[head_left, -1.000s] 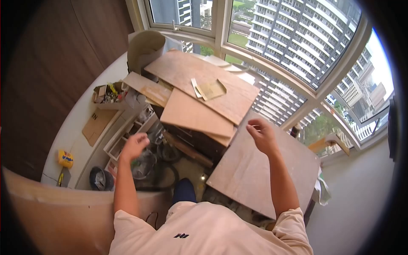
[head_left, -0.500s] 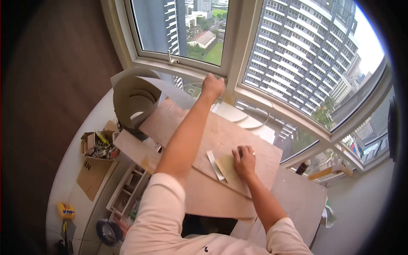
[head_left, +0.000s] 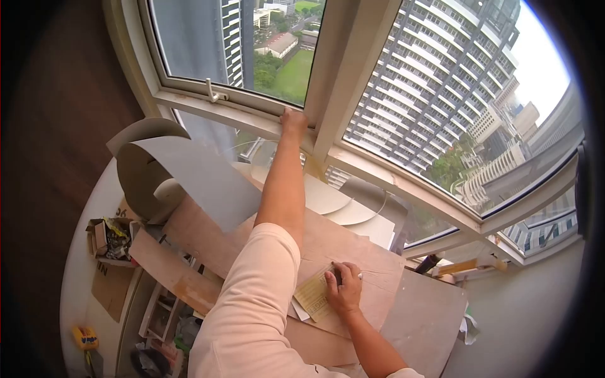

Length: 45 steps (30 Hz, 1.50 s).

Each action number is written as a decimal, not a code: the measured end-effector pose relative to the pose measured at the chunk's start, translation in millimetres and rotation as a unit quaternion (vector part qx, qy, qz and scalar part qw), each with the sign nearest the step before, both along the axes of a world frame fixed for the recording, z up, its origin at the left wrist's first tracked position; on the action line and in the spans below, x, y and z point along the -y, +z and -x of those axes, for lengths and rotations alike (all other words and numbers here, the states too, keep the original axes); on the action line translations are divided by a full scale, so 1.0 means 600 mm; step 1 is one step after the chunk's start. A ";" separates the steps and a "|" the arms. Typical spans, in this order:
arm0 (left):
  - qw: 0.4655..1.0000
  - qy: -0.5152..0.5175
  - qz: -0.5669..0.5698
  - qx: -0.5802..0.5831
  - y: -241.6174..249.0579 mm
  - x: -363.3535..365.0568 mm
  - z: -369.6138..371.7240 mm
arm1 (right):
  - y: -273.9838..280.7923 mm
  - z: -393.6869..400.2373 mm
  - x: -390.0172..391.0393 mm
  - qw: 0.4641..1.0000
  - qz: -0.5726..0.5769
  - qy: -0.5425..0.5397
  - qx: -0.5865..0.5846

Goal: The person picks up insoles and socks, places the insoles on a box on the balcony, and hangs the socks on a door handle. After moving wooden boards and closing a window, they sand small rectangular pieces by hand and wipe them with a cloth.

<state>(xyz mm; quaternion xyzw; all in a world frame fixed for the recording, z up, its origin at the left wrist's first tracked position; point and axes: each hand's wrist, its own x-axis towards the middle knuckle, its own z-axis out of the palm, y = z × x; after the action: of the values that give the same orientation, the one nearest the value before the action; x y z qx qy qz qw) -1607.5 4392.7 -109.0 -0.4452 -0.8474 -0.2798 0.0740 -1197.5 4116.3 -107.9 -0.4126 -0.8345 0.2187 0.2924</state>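
**Long reach to the window over loose boards – mind your footing up top**

Only the head view here, so going off that. Left hand [head_left: 293, 120] is up at 12 o'clock, stretched out to the window frame [head_left: 252, 118]'s lower rail. Fingers look curled in, but I honestly can't tell if they're gripping the rail or just resting against it. The window handle [head_left: 214, 92] is off at about 10:30, well clear of that hand.

Right hand [head_left: 344, 288] is down at 5 o'clock, fingers loosely bent, nothing clenched. It's resting on the plywood sheet [head_left: 372, 252], over the edge of the yellowish paper [head_left: 313, 296], which sits around 6 o'clock with a white strip [head_left: 300, 310] poking out beside it. Looks to me like a prop rather than a grab.

Tips for a reach like this: I'd get that right palm flat on bare ply, since loose paper could skate under your weight. That sheet overlaps another board [head_left: 309, 340] too, so lean lightly – a stack like that might slide. Also watch the curved grey sheet [head_left: 201, 176] at 9 o'clock; it's right beside the left forearm and would probably snag a sleeve. Hook the rail with all your fingers, not the tips.
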 end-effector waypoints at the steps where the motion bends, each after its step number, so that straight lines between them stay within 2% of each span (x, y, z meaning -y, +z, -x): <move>1: 0.991 0.021 -0.125 0.040 -0.032 -0.031 0.004 | 0.000 -0.003 0.003 1.000 0.003 0.000 -0.001; 2: 0.993 -0.020 0.029 -0.117 0.023 -0.003 -0.012 | 0.000 -0.004 0.002 1.000 0.024 -0.002 -0.004; 4: 0.952 -0.056 0.158 -0.256 0.010 0.014 -0.008 | 0.002 -0.003 0.006 1.000 0.018 -0.005 0.002; 5: 0.960 -0.046 0.128 -0.246 -0.029 -0.007 0.017 | 0.003 -0.002 0.005 1.000 0.012 -0.003 0.005; 7: 0.922 -0.055 0.217 -0.315 -0.047 -0.036 0.046 | 0.000 -0.004 0.005 1.000 0.016 -0.001 0.014; 9: 0.776 -0.086 0.436 -0.448 -0.030 -0.049 0.052 | -0.002 -0.005 0.004 1.000 0.021 -0.002 0.018; 15: 0.604 -0.115 0.520 -0.593 0.062 -0.032 0.021 | -0.004 -0.006 -0.003 1.000 0.023 0.002 0.021; 16: 0.708 -0.100 0.439 -0.545 0.024 -0.064 0.046 | 0.000 -0.005 -0.006 1.000 0.014 0.005 0.021; 17: 0.794 -0.083 0.354 -0.487 -0.049 -0.117 0.101 | 0.002 -0.003 -0.002 1.000 0.010 0.009 0.018; 19: 0.847 -0.081 0.295 -0.435 -0.102 -0.146 0.154 | 0.002 -0.001 0.000 1.000 0.010 0.014 0.022; 21: 0.809 -0.126 0.345 -0.458 -0.106 -0.175 0.149 | 0.000 -0.002 -0.004 0.999 0.012 0.016 0.028; 22: 0.762 -0.160 0.477 -0.407 -0.023 -0.142 0.100 | -0.002 -0.004 -0.002 0.999 0.019 0.016 0.032; 23: 0.873 -0.155 0.376 -0.268 -0.001 -0.131 0.087 | -0.005 -0.006 -0.002 0.999 0.027 0.013 0.037; 24: 0.947 -0.144 0.261 -0.116 0.007 -0.123 0.083 | -0.007 -0.006 -0.005 0.999 0.032 0.012 0.035; 25: 0.981 -0.126 0.140 0.046 0.002 -0.115 0.082 | -0.008 -0.007 -0.004 0.999 0.040 0.012 0.035; 26: 0.973 -0.100 0.015 0.206 -0.003 -0.111 0.079 | -0.009 -0.009 -0.004 0.998 0.049 0.013 0.034; 29: 0.965 -0.080 -0.024 0.249 -0.009 -0.137 0.076 | -0.002 -0.007 -0.008 0.998 0.048 0.022 0.041; 31: 0.957 -0.141 -0.017 0.254 -0.077 -0.217 0.163 | -0.003 -0.008 -0.010 0.998 0.046 0.025 0.040; 33: 0.943 -0.176 -0.033 0.281 -0.092 -0.235 0.166 | -0.002 -0.008 -0.014 0.998 0.047 0.027 0.039; 34: 0.934 -0.178 -0.049 0.305 -0.050 -0.201 0.134 | -0.001 -0.008 -0.014 0.998 0.052 0.026 0.039; 38: 0.904 -0.196 -0.054 0.376 -0.029 -0.201 0.123 | 0.003 -0.007 -0.016 0.997 0.055 0.028 0.041; 41: 0.895 -0.238 -0.008 0.377 -0.038 -0.221 0.158 | 0.002 -0.009 -0.017 0.997 0.057 0.027 0.046; 42: 0.912 -0.232 -0.017 0.338 -0.085 -0.271 0.196 | 0.002 -0.009 -0.017 0.997 0.059 0.029 0.043; 45: 0.917 -0.207 -0.027 0.341 -0.068 -0.253 0.181 | 0.001 -0.009 -0.017 0.997 0.065 0.031 0.038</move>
<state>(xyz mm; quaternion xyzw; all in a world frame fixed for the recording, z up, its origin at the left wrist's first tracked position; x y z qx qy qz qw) -1716.4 4544.3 -150.1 -0.4860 -0.7022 -0.4466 -0.2670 -1191.9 4126.3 -107.5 -0.4122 -0.8416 0.2655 0.2265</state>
